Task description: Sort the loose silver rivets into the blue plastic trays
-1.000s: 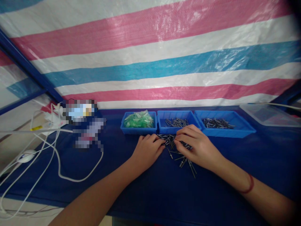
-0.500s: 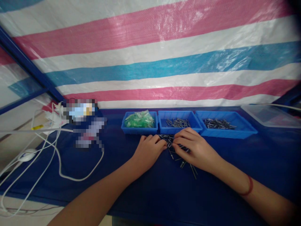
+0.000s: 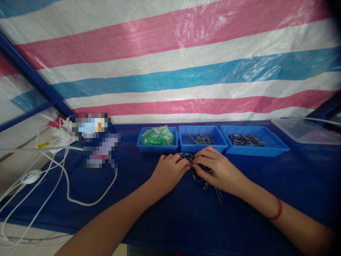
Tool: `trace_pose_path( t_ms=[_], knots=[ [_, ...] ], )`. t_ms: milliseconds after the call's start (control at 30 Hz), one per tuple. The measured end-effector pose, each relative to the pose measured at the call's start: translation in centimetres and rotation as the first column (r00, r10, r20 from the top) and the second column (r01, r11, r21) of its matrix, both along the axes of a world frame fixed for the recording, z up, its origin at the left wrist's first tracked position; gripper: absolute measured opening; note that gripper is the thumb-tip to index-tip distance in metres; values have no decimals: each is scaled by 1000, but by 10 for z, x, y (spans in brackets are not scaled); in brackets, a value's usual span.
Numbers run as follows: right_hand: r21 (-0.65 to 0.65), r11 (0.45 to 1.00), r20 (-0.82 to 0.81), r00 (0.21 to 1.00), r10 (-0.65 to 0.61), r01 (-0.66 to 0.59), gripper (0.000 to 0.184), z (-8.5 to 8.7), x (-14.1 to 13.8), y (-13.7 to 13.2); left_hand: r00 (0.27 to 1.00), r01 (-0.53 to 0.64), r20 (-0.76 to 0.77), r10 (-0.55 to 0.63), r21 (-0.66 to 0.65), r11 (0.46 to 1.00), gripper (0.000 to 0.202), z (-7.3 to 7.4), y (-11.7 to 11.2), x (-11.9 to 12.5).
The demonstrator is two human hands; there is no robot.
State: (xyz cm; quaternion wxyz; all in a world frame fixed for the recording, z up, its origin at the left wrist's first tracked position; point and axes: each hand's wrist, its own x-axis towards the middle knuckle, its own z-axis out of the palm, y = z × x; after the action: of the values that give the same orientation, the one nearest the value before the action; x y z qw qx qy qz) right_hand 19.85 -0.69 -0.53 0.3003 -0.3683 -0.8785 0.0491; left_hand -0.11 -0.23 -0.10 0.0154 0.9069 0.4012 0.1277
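Just before the middle blue tray [image 3: 193,148], the left hand [image 3: 169,171] and right hand [image 3: 218,170] are resting at heaped metal pins [image 3: 188,156], fingers [image 3: 183,164] half curled, any grip hidden from me, light pinches probably suiting best.

1. Three trays [image 3: 255,152] sit on the table [image 3: 170,213].
2. Pins [image 3: 194,175] lie before the middle tray [image 3: 217,144], by the left hand [image 3: 170,170] and under the right hand [image 3: 217,169].
3. Wires [image 3: 90,204] lie left; a sheet [image 3: 186,74] hangs behind.

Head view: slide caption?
Left hand and right hand close together at loose metal pins, three blue bins behind.
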Motion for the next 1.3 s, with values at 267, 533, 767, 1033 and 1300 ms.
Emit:
trace_pose_path(
  t_ms=[267,533,767,1033,1300],
  knots=[
    [-63,997,-60,997,42,-46,11,0,-4,-3,953,79,297,-55,-71,994,21,7,-6,4],
    [-184,977,-328,944,42,-108,13,1,-6,-4,760,110,647,62,-223,969,18,8,-8,4],
    [-269,961,-522,848,-92,-61,9,11,-4,-10,761,126,645,75,-260,957,16,8,-9,4],
    [-298,954,-522,841,-145,-21,11,8,-7,-13,812,210,581,-54,-204,956,18,4,-8,7],
    [-308,951,-583,793,-177,-14,7,7,-10,-15,788,199,615,-13,-235,951,19,3,-6,7]
  ],
)
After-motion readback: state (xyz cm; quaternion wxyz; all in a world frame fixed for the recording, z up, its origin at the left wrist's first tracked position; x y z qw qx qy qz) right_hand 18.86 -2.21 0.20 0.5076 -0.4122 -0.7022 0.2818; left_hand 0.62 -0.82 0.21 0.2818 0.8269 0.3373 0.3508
